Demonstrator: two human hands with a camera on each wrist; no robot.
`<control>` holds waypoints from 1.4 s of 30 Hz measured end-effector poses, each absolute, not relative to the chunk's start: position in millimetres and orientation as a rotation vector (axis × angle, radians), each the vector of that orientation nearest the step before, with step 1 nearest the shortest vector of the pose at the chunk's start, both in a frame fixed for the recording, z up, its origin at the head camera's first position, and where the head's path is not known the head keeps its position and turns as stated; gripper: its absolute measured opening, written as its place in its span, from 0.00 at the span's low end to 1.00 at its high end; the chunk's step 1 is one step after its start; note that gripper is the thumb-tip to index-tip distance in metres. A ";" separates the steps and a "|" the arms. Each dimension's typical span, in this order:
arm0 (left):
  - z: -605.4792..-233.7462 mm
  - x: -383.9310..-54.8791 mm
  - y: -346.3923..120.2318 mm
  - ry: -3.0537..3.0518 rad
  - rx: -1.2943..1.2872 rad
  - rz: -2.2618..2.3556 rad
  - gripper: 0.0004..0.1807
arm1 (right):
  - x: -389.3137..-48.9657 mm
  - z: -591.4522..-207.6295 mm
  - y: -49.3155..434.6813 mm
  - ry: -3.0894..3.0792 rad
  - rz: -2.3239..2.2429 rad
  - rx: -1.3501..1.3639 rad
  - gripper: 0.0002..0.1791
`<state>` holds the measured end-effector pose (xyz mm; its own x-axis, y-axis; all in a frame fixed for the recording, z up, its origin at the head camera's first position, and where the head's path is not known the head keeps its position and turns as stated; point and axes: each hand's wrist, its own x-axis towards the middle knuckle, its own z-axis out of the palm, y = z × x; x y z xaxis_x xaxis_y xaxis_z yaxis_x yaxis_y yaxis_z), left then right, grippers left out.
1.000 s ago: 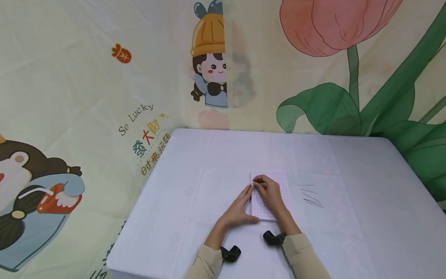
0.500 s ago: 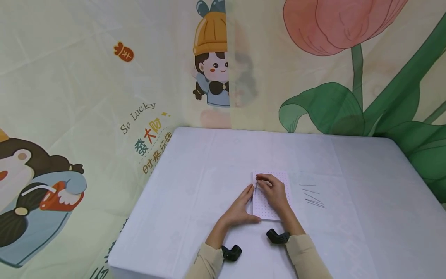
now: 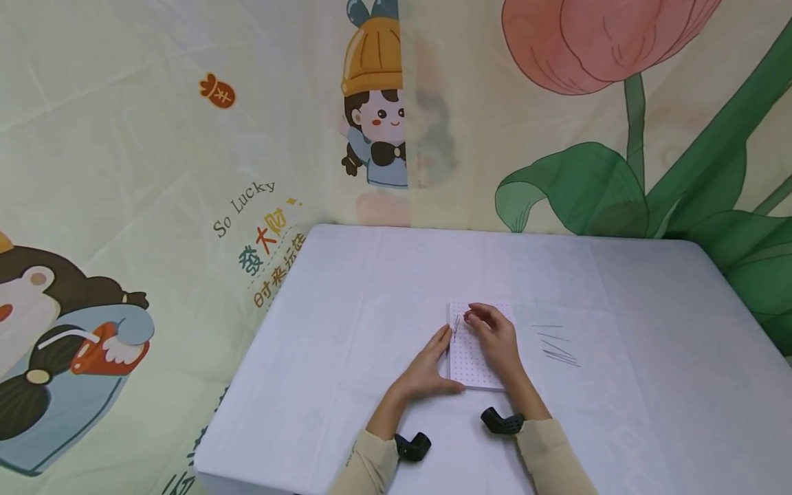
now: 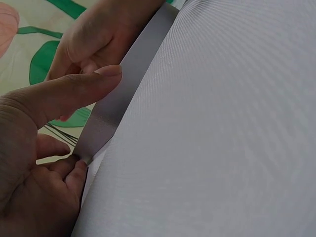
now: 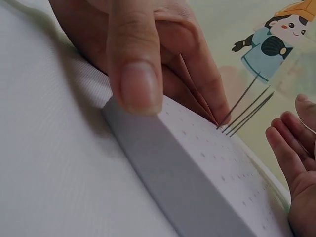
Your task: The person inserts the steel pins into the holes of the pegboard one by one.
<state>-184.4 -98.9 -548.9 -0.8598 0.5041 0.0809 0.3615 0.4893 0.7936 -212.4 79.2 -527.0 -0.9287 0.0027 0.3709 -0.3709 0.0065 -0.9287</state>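
Observation:
A white board [image 3: 470, 368] with rows of small holes lies on the table. Several thin dark sticks [image 5: 247, 111] stand in it close to its left edge, leaning slightly. My left hand [image 3: 423, 371] holds the board at its near-left corner: the thumb [image 5: 140, 86] presses the near side and the fingers lie along the left side, fingertips right beside the sticks. My right hand [image 3: 498, 340] is over the board's upper part, to the right of the standing sticks, fingers loosely bent and nothing between them. Its palm hides part of the board.
More thin dark sticks [image 3: 559, 356] lie scattered on the white tablecloth [image 3: 383, 275] to the right of the board. A printed cloth wall [image 3: 458, 172] rises behind the table. Each wrist carries a black camera [image 3: 413, 447].
My right hand, pinching at the board's left edge earlier, has let go of a stick and moved right and slightly up. The stick now stands in the board. The left hand keeps its place.

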 end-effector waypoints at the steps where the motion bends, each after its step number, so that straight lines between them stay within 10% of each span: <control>1: -549.2 -184.5 -98.4 2.567 0.756 1.309 0.61 | -211.5 -529.4 82.1 -2.020 2.017 0.370 0.17; 23: -545.7 -184.5 -96.4 2.589 0.745 1.283 0.63 | -158.4 -557.5 208.3 -2.289 1.275 0.083 0.19; 42: -548.4 -184.9 -93.4 2.561 0.693 1.305 0.63 | -149.8 -556.8 218.6 -2.435 0.914 0.057 0.19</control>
